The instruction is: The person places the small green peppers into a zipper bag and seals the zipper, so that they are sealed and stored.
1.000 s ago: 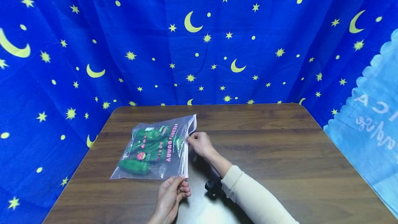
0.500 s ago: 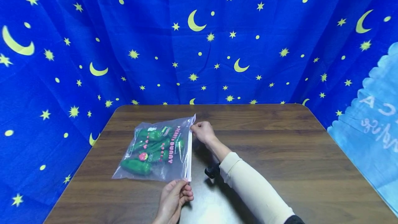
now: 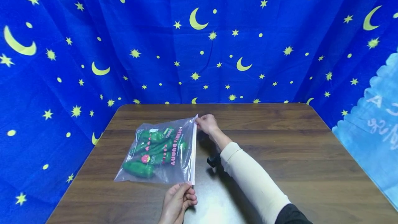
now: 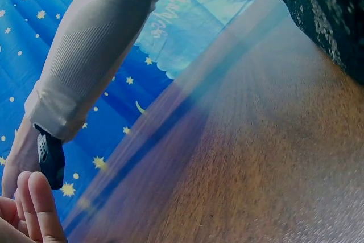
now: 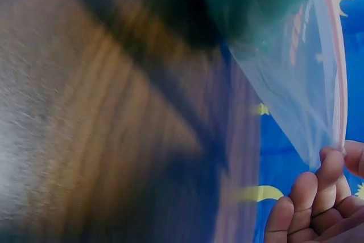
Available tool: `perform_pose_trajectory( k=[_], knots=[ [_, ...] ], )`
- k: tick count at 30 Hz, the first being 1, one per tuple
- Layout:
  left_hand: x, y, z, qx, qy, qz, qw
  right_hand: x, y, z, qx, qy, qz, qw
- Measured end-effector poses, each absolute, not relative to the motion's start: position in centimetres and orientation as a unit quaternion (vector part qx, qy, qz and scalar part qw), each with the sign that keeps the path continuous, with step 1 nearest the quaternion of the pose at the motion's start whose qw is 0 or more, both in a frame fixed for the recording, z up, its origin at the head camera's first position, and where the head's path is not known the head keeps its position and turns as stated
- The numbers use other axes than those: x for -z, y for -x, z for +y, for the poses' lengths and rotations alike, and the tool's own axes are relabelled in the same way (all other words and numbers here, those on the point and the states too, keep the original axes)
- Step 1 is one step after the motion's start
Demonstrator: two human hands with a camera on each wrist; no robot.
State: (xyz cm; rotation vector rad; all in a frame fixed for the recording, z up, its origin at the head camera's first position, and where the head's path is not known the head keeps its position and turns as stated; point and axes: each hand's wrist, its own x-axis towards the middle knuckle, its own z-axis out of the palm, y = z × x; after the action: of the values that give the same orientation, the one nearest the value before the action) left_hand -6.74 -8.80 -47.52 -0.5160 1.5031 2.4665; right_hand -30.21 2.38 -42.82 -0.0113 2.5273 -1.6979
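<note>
A clear zip bag [image 3: 183, 155] with pink lettering lies on its side on the table, its white zip edge running toward and away from me on the right. Inside it are several green, pepper-like vegetables [image 3: 139, 169], partly veiled by the print. My left hand [image 3: 178, 201] pinches the near end of the zip edge between thumb and finger. At the far top corner, my right hand [image 3: 207, 124] pinches the other end of that edge. In the right wrist view the bag's corner [image 5: 318, 135] sits between the right thumb and forefinger; the edge is drawn taut.
The brown wooden table [image 3: 280, 155] spreads under both hands, with a glare patch near its front. A blue star-and-moon curtain [image 3: 155, 27] stands behind. A black wrist camera [image 3: 214, 161] hangs under the right forearm. A light blue cloth [image 3: 373, 127] hangs at right.
My right hand has slid along the zip edge from its middle to the far corner. The edge, bowed apart before, is now straight. My left hand keeps its hold on the near end.
</note>
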Motion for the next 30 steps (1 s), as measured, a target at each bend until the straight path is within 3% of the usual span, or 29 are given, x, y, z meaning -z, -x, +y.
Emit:
perform_pose_trajectory(
  k=[17, 30],
  knots=[
    [47.7, 6.3, -8.3, -0.832, 0.148, 0.524, 0.111, 42.9, 31.4, 4.1, 0.55, -0.037, 0.834, 0.043],
    [47.2, 6.4, -8.4, -0.808, 0.072, 0.531, 0.247, 43.0, 31.2, 5.9, 0.583, 0.004, 0.808, 0.085]
  ],
)
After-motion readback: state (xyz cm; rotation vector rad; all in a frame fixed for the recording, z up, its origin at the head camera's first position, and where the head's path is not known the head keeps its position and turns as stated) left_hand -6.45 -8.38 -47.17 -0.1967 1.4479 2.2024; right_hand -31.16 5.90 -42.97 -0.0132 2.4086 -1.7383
